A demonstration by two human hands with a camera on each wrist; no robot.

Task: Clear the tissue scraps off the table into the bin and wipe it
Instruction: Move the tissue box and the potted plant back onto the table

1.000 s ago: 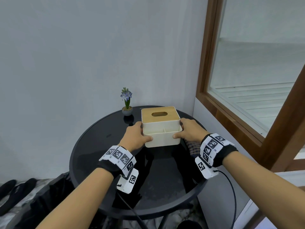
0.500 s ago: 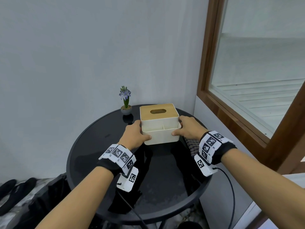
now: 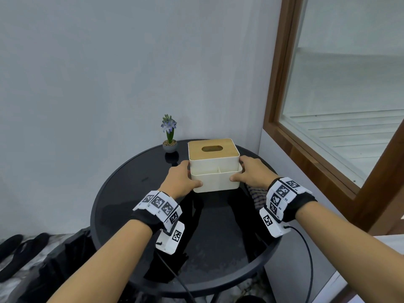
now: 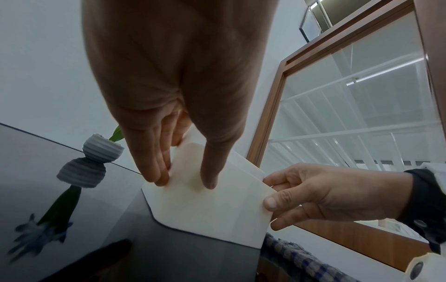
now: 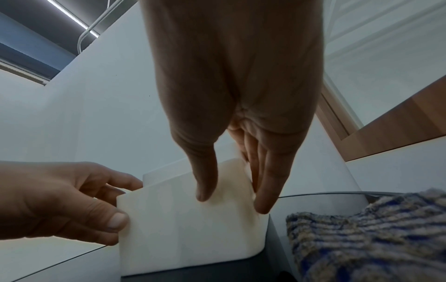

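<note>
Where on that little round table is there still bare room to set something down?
Bare glass lies left of the tissue box, from the left hand out to the table rim, and in front toward the near rim. The back by the flower pot and the right by the checked cloth are crowded.

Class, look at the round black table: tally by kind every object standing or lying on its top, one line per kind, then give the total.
Tissue box: 1
Potted flower: 1
Checked cloth: 1
Total: 3
</note>
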